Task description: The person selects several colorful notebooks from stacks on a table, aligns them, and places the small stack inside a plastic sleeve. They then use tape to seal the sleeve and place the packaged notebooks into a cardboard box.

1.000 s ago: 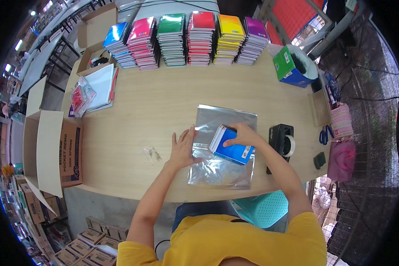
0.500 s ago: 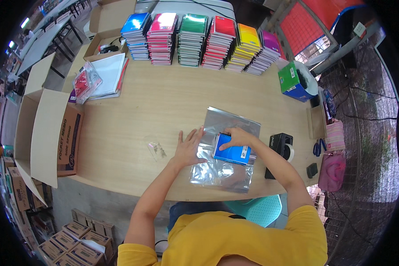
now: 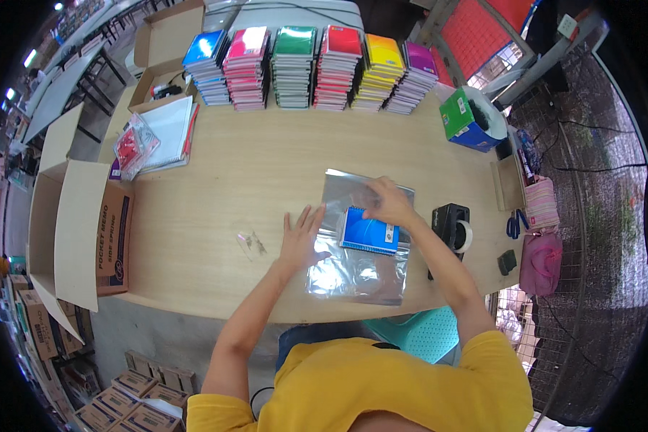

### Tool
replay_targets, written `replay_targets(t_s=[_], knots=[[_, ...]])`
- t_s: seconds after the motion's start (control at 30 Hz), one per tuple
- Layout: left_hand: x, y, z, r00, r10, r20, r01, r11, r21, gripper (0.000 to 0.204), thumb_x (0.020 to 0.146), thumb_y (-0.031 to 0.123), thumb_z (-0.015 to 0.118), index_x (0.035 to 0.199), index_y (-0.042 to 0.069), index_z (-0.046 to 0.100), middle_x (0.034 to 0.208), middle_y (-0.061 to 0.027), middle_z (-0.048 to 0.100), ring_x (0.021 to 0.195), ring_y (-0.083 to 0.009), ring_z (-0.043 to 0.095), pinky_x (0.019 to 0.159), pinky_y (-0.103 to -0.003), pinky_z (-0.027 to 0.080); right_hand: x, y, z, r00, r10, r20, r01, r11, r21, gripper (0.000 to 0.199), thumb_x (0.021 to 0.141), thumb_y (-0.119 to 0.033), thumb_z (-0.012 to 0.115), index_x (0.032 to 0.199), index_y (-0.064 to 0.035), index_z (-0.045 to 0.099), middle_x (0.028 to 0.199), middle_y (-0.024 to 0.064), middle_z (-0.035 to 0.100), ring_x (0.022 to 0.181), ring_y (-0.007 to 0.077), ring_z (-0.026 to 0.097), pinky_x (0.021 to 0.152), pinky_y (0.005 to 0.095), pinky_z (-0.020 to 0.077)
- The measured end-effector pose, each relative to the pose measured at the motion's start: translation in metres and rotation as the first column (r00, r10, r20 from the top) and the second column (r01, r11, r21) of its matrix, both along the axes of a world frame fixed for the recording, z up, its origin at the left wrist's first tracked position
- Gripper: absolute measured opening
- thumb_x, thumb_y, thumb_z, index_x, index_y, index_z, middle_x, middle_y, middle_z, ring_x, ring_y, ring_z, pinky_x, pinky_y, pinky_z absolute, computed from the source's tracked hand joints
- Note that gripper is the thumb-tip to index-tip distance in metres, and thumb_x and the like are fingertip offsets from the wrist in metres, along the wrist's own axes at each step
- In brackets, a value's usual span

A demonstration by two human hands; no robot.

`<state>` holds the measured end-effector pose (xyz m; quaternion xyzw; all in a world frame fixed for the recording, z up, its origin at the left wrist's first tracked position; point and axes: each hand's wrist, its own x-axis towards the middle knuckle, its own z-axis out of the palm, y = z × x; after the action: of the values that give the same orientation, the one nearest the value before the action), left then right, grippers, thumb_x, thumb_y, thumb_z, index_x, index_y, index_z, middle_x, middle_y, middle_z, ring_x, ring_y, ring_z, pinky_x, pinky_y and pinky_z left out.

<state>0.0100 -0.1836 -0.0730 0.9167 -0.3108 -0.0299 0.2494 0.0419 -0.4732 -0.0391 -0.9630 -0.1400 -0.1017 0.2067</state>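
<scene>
A blue spiral notebook lies on a clear plastic sheet or sleeve, which rests on the table close in front of me. My right hand is at the notebook's far edge, its thumb against the blue cover and its fingers bent beyond that edge. Whether there are more notebooks beneath this one, I cannot tell. Flat at the plastic's left edge is my left hand, fingers spread, pressing on table and plastic.
Stacks of notebooks in blue, pink, green, red, yellow and purple line the table's far edge. A black tape dispenser stands right of my right arm, scissors beyond. An open carton is at left; a green-blue box sits far right.
My right hand has slid off the middle of the notebook's cover toward its far edge. The left hand stays spread at the plastic's edge. The whole view has shifted slightly.
</scene>
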Motion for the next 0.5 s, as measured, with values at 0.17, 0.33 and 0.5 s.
replay_targets(t_s=[0.17,0.33,0.5], knots=[[-0.053,-0.007,0.008,0.947,-0.282,-0.153,0.256,0.952,-0.168,0.034,0.071,0.026,0.079,0.1,0.013,0.065,0.11,-0.0047,0.06,0.109,-0.0292,0.055,0.092,-0.049,0.043,-0.1,-0.008,0.022,0.862,-0.357,-0.361,0.5,0.72,0.482,0.02,0.078,-0.019,0.075,0.09,-0.005,0.069,0.087,0.0127,0.066,0.076,0.0268,0.063,0.066,0.0351,0.0503],[-0.062,-0.019,-0.021,0.914,-0.375,-0.157,0.36,0.926,-0.116,0.018,0.075,0.02,0.074,0.072,0.006,0.062,0.094,-0.007,0.061,0.092,-0.0286,0.061,0.075,-0.042,0.051,-0.207,0.028,-0.021,0.935,-0.179,-0.305,0.303,0.851,0.428,0.03,0.073,-0.023,0.079,0.095,-0.0058,0.068,0.094,0.0107,0.062,0.085,0.029,0.062,0.069,0.0358,0.0506],[-0.052,-0.024,-0.019,0.905,-0.323,-0.276,0.315,0.946,-0.073,0.009,0.088,0.013,0.058,0.093,0.008,0.063,0.097,-0.0097,0.065,0.085,-0.0351,0.065,0.071,-0.045,0.053,-0.224,0.04,-0.014,0.964,-0.172,-0.205,0.213,0.956,0.202,0.052,0.069,-0.037,0.082,0.11,-0.0087,0.066,0.118,0.0097,0.056,0.107,0.0288,0.055,0.087,0.0392,0.0461]])
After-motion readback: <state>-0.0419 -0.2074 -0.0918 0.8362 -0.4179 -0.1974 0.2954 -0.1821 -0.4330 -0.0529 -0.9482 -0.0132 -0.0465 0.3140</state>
